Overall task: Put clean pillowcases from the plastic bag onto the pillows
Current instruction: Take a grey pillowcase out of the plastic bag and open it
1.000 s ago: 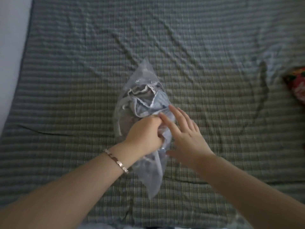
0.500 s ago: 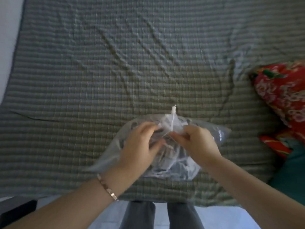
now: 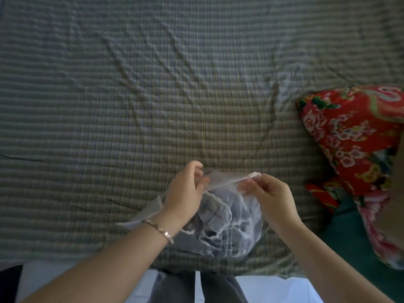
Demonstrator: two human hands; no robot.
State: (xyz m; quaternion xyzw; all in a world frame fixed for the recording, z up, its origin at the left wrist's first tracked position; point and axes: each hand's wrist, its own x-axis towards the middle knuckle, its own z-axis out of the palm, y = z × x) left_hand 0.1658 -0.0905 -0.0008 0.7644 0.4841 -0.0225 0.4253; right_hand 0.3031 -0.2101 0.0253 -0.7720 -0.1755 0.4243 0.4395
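Clear crinkled plastic bag (image 3: 227,224) of folded blue-grey cloth lies near the front edge of the bed, on the green-grey checked bedsheet (image 3: 153,106). Left hand (image 3: 183,195) pinches the bag's mouth edge between thumb and fingers. Right hand (image 3: 273,195) pinches the white knotted tip (image 3: 254,174). Versus half a second ago: hands have drawn apart, the tip now points right instead of upward, and the mouth film is stretched taut between them. Red floral pillow (image 3: 354,136) lies to the right, apart from the bag.

Bed (image 3: 153,95) with wrinkled green-checked sheet, bearing a clear plastic bag (image 3: 223,224) of folded cloth near its front edge and a red floral pillow (image 3: 349,136) at right.
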